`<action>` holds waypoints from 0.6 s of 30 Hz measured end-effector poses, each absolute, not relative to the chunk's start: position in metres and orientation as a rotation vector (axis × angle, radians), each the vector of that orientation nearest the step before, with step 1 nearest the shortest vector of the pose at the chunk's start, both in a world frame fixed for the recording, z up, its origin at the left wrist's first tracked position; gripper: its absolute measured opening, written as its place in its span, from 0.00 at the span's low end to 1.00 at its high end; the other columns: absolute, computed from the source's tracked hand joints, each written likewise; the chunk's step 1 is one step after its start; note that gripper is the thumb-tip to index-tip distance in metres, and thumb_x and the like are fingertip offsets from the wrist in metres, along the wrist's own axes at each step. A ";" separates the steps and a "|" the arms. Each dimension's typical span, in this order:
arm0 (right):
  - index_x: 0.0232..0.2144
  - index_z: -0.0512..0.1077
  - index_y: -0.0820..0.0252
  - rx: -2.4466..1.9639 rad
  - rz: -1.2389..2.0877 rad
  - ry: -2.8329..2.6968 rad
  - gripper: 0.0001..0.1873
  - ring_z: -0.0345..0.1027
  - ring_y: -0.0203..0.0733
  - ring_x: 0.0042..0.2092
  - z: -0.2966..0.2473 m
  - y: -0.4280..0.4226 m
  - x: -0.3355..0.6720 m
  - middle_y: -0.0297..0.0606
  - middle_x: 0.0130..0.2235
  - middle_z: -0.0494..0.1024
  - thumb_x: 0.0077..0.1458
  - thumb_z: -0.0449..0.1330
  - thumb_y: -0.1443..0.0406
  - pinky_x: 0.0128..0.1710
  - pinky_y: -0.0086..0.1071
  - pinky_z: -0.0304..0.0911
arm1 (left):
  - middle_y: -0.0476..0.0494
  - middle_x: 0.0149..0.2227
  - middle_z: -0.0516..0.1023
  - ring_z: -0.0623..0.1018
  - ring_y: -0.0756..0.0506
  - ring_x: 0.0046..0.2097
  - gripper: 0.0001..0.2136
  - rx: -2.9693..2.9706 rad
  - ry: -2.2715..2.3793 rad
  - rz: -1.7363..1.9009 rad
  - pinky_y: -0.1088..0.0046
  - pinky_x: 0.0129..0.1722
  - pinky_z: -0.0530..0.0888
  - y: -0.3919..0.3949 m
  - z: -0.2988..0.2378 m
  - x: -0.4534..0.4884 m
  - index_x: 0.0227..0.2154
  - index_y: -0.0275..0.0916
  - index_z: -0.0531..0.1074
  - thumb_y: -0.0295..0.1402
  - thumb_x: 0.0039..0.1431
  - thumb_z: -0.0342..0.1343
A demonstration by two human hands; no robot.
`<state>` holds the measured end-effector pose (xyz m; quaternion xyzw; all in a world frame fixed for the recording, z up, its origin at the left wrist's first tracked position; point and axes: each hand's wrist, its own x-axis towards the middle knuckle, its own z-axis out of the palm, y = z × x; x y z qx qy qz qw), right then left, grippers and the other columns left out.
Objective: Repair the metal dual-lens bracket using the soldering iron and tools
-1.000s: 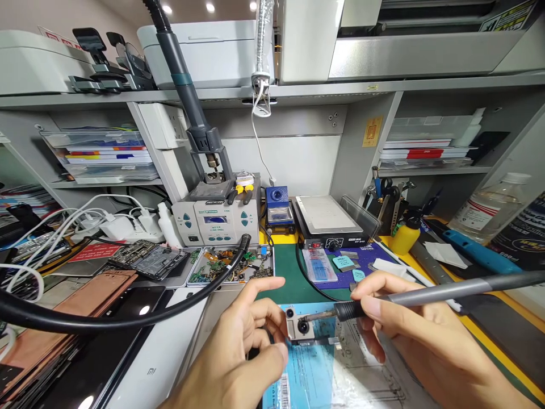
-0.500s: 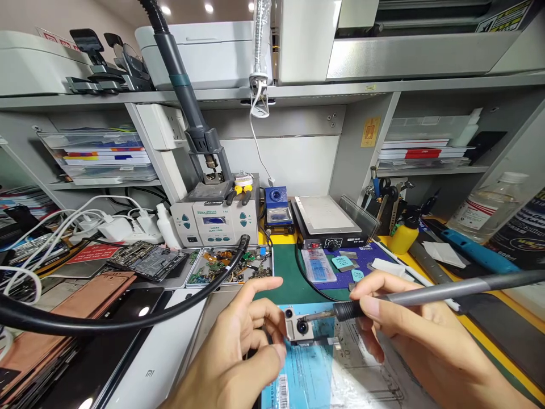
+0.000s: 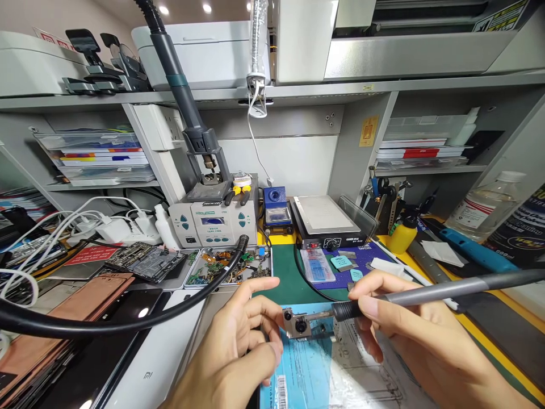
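At the lower centre is a small phone camera module [image 3: 297, 326] with two dark round lenses in a metal frame. My left hand [image 3: 236, 346] has its fingertips at the module's left edge, index finger stretched out above and thumb bent below. The exact grip is partly hidden by the fingers. In my right hand [image 3: 409, 326] is a soldering iron [image 3: 434, 291], grasped like a pen near its black ribbed collar. Its thin metal tip points left and meets the module's top face near the lenses. A dark strip sits just right of the module. Underneath lies a blue, plastic-wrapped sheet [image 3: 304, 369].
A hot-air station [image 3: 213, 221] stands behind, its black hose [image 3: 140, 328] crossing the left side. A tray of small parts [image 3: 193, 272], a heating plate [image 3: 323, 213] and a yellow bottle [image 3: 402, 236] are around. Phones and boards lie left.
The camera module has tilted, its face now darker, and the strip beside it looks different. My hands stay nearly in place; the view has shifted slightly.
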<state>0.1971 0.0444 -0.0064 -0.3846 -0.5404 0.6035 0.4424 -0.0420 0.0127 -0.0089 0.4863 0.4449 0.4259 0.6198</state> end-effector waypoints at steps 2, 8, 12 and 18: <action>0.31 0.75 0.57 -0.954 1.487 -1.339 0.09 0.61 0.35 0.25 -0.006 0.045 0.197 0.31 0.22 0.68 0.57 0.63 0.58 0.24 0.28 0.60 | 0.45 0.39 0.71 0.70 0.47 0.33 0.32 1.119 1.032 0.986 0.72 0.23 0.71 0.012 -0.009 -0.042 0.56 0.43 0.53 0.26 0.46 0.55; 0.30 0.75 0.58 -0.958 1.467 -1.333 0.10 0.60 0.35 0.24 -0.008 0.045 0.195 0.31 0.20 0.67 0.55 0.64 0.57 0.23 0.28 0.59 | 0.48 0.35 0.71 0.71 0.47 0.33 0.31 1.133 1.025 0.969 0.73 0.24 0.70 0.011 -0.007 -0.041 0.56 0.42 0.55 0.27 0.47 0.55; 0.30 0.75 0.58 -0.959 1.473 -1.328 0.10 0.60 0.35 0.24 -0.007 0.044 0.195 0.31 0.20 0.67 0.55 0.64 0.57 0.23 0.28 0.59 | 0.46 0.38 0.71 0.71 0.46 0.34 0.31 1.119 1.028 0.977 0.72 0.24 0.70 0.011 -0.006 -0.041 0.56 0.42 0.54 0.26 0.47 0.55; 0.31 0.75 0.58 -0.969 1.480 -1.326 0.10 0.61 0.35 0.25 -0.007 0.044 0.196 0.31 0.21 0.67 0.55 0.64 0.57 0.23 0.27 0.60 | 0.47 0.36 0.71 0.70 0.46 0.34 0.31 1.140 1.032 0.975 0.72 0.24 0.70 0.011 -0.007 -0.041 0.56 0.42 0.55 0.26 0.47 0.55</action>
